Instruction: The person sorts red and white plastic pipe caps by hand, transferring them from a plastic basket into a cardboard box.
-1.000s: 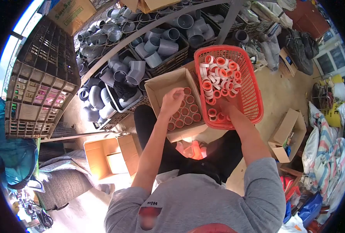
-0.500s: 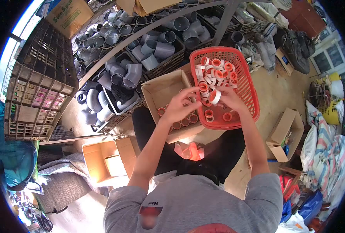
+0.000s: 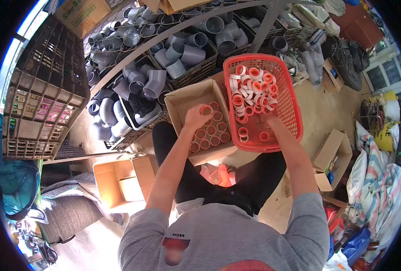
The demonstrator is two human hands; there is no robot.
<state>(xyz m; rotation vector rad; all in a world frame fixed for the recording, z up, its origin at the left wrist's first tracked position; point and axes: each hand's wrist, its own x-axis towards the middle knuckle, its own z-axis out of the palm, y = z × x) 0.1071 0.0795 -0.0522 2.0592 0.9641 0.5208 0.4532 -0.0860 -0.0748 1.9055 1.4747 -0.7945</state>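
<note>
My left hand (image 3: 196, 118) is over the cardboard box (image 3: 175, 106), its fingers closed on a white and orange ring (image 3: 205, 110). Several similar rings (image 3: 211, 130) stand in rows inside that box. Beside it on the right is a red plastic basket (image 3: 291, 106) with a heap of white and orange rings (image 3: 254, 86) towards its far end. Low in the basket, near the heap, is my right hand (image 3: 269, 121); its fingertips are blurred, and whether they hold a ring cannot be made out. Two small groups of rings lie at the basket's near end.
Crates of grey pipe fittings (image 3: 178, 54) stand beyond the box under a metal bar. An open carton (image 3: 123, 183) is at the left and a small one (image 3: 333, 158) at the right. A black crate stack (image 3: 47, 90) rises at far left.
My left hand has moved left from the basket to over the cardboard box, with a ring. My right hand has moved down and slightly right, and the ring between the hands has left the basket's edge.
</note>
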